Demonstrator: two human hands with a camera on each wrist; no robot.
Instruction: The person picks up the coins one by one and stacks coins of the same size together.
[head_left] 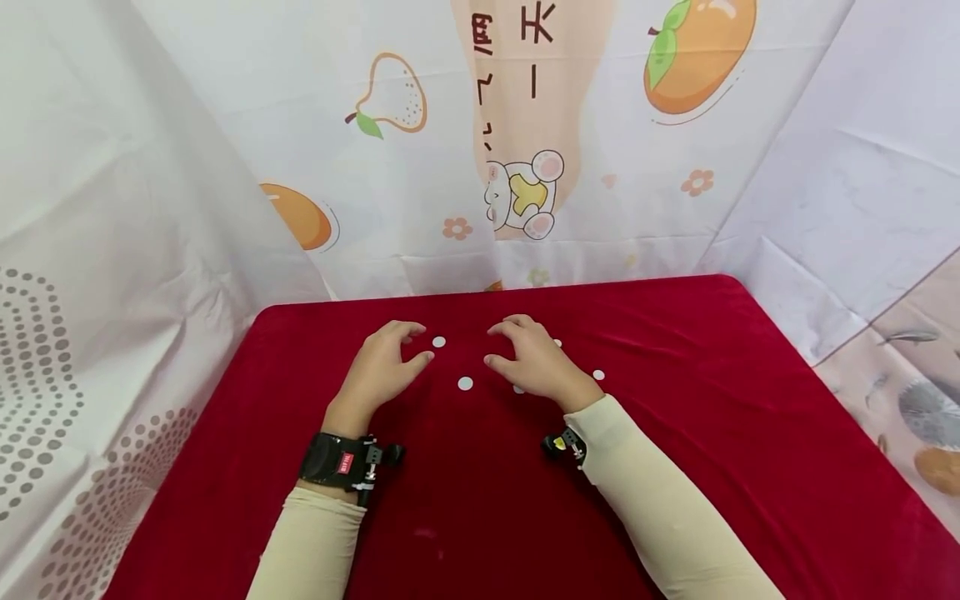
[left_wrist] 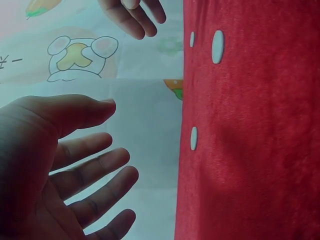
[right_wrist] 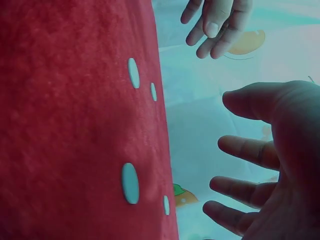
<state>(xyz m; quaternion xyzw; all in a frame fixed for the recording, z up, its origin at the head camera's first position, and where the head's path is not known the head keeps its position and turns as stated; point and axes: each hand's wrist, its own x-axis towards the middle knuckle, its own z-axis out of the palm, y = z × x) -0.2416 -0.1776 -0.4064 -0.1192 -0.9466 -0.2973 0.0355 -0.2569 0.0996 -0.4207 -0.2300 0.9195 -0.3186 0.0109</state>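
Five small white discs (head_left: pixel 466 383) lie flat on the red cloth (head_left: pixel 690 325) that covers the desk (head_left: pixel 757 408), all nearer its far edge than the near side, and well in from both far corners. One, the left-hand disc (head_left: pixel 438 342), sits just beside the fingertips of the left hand (head_left: pixel 384 364); another is between the two hands, a little further from the far edge. A third, the half-hidden disc (head_left: pixel 519 389), shows under the right hand (head_left: pixel 536 360); the far disc (head_left: pixel 557 342) peeps out past that hand toward the far edge, and the outer disc (head_left: pixel 598 375) lies past it toward the right edge. Both hands are raised off the cloth and well apart, palms turned toward each other, fingers loosely bent with thumbs away from them, and neither holds anything. Judging by their thin, faintly shaded rims in the wrist views, the discs are probably light, stiff and smooth, perhaps a bit slippery under a dry fingertip; what they are made of cannot be told. So low a shape offers little to grip from above, so the rim seems the place to take hold, thumb on one side and forefinger opposite. The cloth looks soft enough to give when pressed, which may help a nail get under an edge, though it could also ruck up if a disc were dragged.
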